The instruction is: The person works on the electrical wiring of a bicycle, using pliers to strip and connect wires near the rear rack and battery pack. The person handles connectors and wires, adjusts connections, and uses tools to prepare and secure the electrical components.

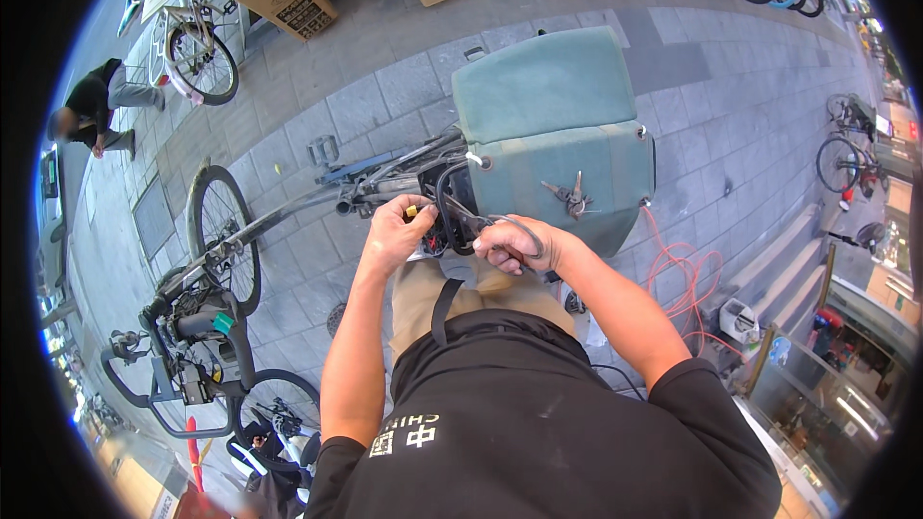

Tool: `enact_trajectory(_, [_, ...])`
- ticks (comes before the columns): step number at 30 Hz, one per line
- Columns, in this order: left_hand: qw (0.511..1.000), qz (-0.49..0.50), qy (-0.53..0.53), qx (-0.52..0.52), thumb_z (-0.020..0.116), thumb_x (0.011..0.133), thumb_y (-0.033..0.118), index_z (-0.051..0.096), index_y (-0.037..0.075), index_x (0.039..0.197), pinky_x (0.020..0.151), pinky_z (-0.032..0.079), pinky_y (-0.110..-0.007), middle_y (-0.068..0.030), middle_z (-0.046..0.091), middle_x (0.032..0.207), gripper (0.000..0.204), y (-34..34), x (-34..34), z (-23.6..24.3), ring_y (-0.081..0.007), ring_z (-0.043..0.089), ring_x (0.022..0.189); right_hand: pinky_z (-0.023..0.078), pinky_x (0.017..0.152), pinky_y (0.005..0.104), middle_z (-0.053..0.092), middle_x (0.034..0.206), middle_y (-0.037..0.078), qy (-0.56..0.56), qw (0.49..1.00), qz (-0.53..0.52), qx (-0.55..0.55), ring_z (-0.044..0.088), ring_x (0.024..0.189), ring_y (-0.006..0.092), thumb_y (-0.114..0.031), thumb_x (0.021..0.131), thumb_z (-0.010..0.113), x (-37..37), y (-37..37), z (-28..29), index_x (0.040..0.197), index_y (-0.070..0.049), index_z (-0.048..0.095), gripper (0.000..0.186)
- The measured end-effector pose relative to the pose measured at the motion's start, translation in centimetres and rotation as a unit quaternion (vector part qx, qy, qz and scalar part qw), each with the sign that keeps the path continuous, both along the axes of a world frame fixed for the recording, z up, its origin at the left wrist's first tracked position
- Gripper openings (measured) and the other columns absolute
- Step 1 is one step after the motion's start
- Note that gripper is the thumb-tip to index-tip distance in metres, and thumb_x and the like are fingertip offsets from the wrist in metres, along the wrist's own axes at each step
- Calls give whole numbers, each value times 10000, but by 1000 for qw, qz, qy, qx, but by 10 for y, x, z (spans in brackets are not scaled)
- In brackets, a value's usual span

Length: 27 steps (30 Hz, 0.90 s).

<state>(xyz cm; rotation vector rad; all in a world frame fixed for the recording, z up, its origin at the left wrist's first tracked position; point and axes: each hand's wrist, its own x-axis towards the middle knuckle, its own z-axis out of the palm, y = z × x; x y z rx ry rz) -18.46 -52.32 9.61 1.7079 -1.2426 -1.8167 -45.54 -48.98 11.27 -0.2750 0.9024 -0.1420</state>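
Cycle [389, 176] crosswise, front left; left hand [394, 234] pinching yellow piece [411, 212], right hand [529, 246] clenching cable [520, 223].

The left grip [392, 234] pinches a small yellow piece [411, 212]; the right grip [529, 244] holds a grey loop [528, 225].

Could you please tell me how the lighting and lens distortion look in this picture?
In the head view, daylight looks soft; left hand and right hand are reasonably clear; paving lines bow with fisheye distortion; black fills the corners; shop lights glare at lower right.
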Motion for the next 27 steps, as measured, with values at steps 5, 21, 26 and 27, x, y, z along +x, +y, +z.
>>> enact_trajectory(5, [998, 11, -62, -5, 763, 948, 156, 755, -34, 1125, 663, 502, -268, 0, 694, 825, 260, -1, -10, 8, -64, 573, 735, 332, 470, 312, 449, 630, -33, 6, 1000, -8, 7, 423, 512, 97, -304, 964, 715, -1, 1, 1, 809, -83, 606, 290])
enact_trajectory(21, [998, 34, 47, 27, 737, 1027, 111, 737, -14, 1185, 721, 488, -245, 29, 699, 932, 202, 0, -4, 3, -46, 582, 810, 294, 478, 309, 485, 663, -38, -1, 1000, 3, 4, 420, 519, 85, -336, 935, 741, -3, 1, -2, 845, -102, 640, 271])
enact_trajectory(26, [998, 52, 39, 23, 742, 1032, 112, 743, -8, 1201, 732, 498, -248, 22, 715, 950, 206, 5, -4, -1, -55, 592, 811, 306, 471, 310, 503, 667, -24, 6, 1000, 7, 2, 420, 514, 89, -347, 936, 743, -3, 3, -4, 891, -70, 677, 288])
enact_trajectory(27, [998, 54, 35, 22, 745, 1035, 118, 744, -8, 1205, 734, 500, -249, 19, 720, 953, 212, 5, -4, -2, -57, 593, 809, 309, 470, 310, 504, 666, -23, 8, 1000, 5, 0, 423, 514, 90, -349, 935, 744, -3, 2, -5, 896, -67, 681, 291])
